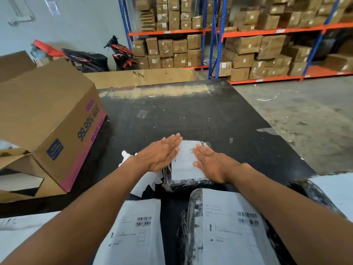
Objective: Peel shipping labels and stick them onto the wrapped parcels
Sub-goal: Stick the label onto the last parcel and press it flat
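Sticking step: left hand [161, 154] and right hand [212, 163], fingers straight, press the label [186, 165] flat onto the black parcel [188, 183] (near middle of the table [191, 115]). Next probably calls for smoothing its edges outward.

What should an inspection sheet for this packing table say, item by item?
Surface: black table, scuffed, worn pale at the far edge.
Job's things: small black-wrapped parcel carries a white shipping label; a larger labelled parcel lies nearer; a white barcoded sheet beside it.
Clutter: torn white backing paper left of the small parcel; large cardboard box, flaps open, at the left; tape scrap.
Hands: left hand and right hand, fingers straight, press flat on the label.
Cables: nothing seen on the table; a thin white strand on the floor, kind unclear.
Surroundings: racks of cartons, a parked scooter.
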Tool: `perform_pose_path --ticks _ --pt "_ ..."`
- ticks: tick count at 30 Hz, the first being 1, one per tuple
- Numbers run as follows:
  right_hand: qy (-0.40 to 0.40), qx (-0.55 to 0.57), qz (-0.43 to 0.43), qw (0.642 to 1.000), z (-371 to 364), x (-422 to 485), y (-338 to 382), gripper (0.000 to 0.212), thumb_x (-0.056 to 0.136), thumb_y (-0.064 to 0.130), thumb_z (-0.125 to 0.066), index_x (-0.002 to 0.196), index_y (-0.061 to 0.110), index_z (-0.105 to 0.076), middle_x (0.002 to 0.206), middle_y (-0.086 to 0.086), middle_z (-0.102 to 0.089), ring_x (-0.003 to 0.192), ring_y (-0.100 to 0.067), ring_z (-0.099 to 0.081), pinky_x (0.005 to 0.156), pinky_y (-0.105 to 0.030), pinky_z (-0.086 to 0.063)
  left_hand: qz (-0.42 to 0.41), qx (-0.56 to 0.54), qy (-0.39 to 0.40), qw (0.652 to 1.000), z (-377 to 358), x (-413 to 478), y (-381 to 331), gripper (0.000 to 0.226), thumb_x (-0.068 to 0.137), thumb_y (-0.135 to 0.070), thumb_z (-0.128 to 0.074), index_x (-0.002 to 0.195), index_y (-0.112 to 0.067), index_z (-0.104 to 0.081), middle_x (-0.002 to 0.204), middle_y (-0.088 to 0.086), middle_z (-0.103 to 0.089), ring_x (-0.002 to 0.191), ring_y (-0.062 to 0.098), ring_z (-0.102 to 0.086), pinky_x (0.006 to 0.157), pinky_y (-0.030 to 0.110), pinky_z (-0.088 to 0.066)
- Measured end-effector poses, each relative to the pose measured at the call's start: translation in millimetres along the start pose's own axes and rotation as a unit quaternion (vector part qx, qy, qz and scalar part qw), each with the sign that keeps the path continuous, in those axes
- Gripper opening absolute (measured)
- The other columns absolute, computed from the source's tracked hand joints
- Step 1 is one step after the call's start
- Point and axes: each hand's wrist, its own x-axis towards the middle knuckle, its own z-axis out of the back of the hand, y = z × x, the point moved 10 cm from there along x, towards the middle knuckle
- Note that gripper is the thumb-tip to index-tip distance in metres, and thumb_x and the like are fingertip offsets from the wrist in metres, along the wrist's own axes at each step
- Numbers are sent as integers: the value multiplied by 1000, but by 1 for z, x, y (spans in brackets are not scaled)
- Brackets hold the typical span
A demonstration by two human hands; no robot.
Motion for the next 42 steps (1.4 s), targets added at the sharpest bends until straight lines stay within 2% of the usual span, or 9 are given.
perform_pose_path --ticks 7,14,17,22,27,31,34,38,42 --pt "1 6 -3 1000 -1 -1 0 59 107 35 -22 158 16 2 164 1 12 152 -20 8 120 -42 -13 75 61 34 995 4 -5 44 53 107 -33 -21 154 -8 -23 160 10 -26 146 23 -29 119 34 -23" --pt "0 7 -7 1000 0 -1 1 59 107 36 -22 158 15 1 165 1 11 152 -20 7 120 -41 -11 19 -25 12 999 -8 16 -4 49 107 -28 -23 154 -13 -27 159 6 -29 145 19 -30 119 29 -19" --pt "0 16 -5 1000 -1 -1 0 59 107 35 -23 158 15 2 165 1 11 151 -19 9 120 -42 -11 126 4 20 992 -3 9 39 42 105 -35 -22 120 -12 -54 126 17 -62 110 35 -60 97 46 -46" --pt "-16 28 -3 999 3 4 -1 60 108 33 -26 157 14 0 165 0 10 152 -20 8 121 -40 -9 168 -40 -97 980 22 -21 33 40 104 -34 -28 89 -9 -55 86 12 -64 92 39 -62 77 39 -46" --pt "-36 44 -30 998 8 7 -5 59 104 32 -39 157 19 -15 165 -6 4 152 -23 -3 121 -44 -18 242 -153 -110 952 -6 -24 15 41 99 -44 -40 120 -11 -51 113 16 -64 106 37 -57 88 43 -47" --pt "-65 241 -136 959 7 2 -32 89 93 50 -57 157 22 -1 161 -17 1 144 -39 -27 116 -44 -28 308 -246 -111 912 -27 -26 19 59 94 -51 -48 139 -14 -39 131 15 -57 122 35 -50 99 43 -43" --pt "-47 295 -176 938 -2 4 -45 101 87 57 -63 155 5 -9 156 -17 -31 139 -35 -38 109 -40 -37 354 -266 -124 888 -29 -28 19 64 94 -51 -51 137 -5 -41 134 17 -55 124 35 -50 99 41 -43" --pt "-65 326 -137 933 5 1 -38 45 91 42 -65 126 14 -58 125 -5 -63 113 -25 -59 97 -34 -47 376 -277 -130 875 -30 -29 19 57 93 -49 -53 129 -5 -50 129 13 -59 118 33 -55 94 37 -44" --pt "-79 345 -133 926 9 -2 -34 30 90 36 -67 115 20 -62 108 1 -63 109 -25 -62 96 -35 -48 387 -307 -144 857 -28 -33 18 47 90 -47 -59 118 -9 -58 118 9 -65 110 31 -59 89 36 -48"
